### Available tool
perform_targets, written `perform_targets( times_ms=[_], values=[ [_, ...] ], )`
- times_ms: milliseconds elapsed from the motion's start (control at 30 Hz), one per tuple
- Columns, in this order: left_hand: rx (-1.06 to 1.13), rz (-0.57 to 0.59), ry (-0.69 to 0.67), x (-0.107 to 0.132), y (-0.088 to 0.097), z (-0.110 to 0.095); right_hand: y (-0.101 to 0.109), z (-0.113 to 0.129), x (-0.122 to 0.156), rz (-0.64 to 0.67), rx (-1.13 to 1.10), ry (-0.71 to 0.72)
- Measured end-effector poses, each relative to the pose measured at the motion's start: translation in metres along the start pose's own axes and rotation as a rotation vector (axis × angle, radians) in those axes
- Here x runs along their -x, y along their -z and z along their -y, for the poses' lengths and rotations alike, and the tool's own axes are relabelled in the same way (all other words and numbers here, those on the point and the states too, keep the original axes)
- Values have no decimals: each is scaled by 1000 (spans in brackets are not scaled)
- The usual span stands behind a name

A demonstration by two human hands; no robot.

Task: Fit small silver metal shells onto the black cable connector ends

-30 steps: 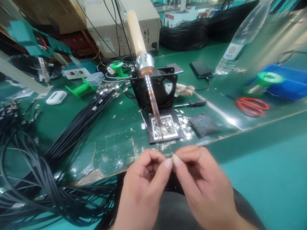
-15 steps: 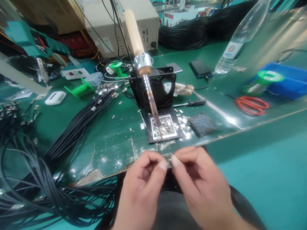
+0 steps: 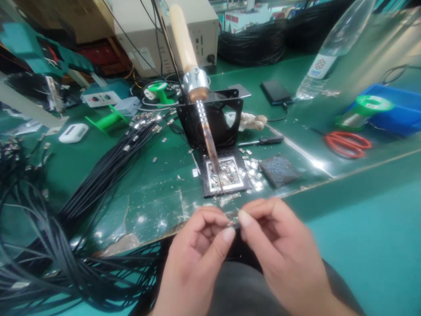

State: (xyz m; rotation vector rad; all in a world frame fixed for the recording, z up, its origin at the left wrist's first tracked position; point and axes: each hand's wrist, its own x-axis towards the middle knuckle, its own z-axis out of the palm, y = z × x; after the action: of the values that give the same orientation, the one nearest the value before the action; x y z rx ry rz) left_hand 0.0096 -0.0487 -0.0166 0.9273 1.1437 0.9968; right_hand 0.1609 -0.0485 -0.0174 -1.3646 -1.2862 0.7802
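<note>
My left hand [image 3: 205, 250] and my right hand [image 3: 279, 245] meet just in front of the bench edge, thumbs and forefingers pinched. Between the fingertips shows a tiny piece with thin wire ends [image 3: 233, 220], too small and blurred to name. Which hand grips which part of it cannot be made out. Beyond them a soldering iron [image 3: 206, 131] with a wooden handle points down, its tip over a white-framed tray [image 3: 209, 175] full of small metal parts. More small metal pieces [image 3: 255, 173] lie scattered to the tray's right. A black fan frame [image 3: 194, 127] stands behind the iron.
Bundled black cables [image 3: 108, 175] cover the bench's left side and hang over its edge. On the right are a dark sponge pad [image 3: 279, 171], a screwdriver [image 3: 269, 140], red-handled scissors [image 3: 348, 145], a solder spool [image 3: 365, 109], a blue bin [image 3: 408, 105] and a plastic bottle [image 3: 324, 66].
My right hand has shifted slightly up and right, and my left thumb has moved a little right. The fingertips stay close together, with a bit more of the tiny piece showing between them.
</note>
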Motion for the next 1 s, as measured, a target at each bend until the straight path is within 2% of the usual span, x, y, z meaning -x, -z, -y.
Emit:
perform_targets(
  times_ms=[300, 433, 700, 1000],
  values=[
    [-125, 10, 5, -1, 2, -3, 9, 6, -4, 85, -68, -62],
    [-101, 40, 13, -3, 2, -4, 13, 5, -6, 104, -81, -80],
    [18, 60, 107, -6, 2, -5, 15, 0, -7, 131, -70, -10],
    [115, 10, 179, -7, -4, -9, 13, 0, -6, 125, -45, 23]
  ],
)
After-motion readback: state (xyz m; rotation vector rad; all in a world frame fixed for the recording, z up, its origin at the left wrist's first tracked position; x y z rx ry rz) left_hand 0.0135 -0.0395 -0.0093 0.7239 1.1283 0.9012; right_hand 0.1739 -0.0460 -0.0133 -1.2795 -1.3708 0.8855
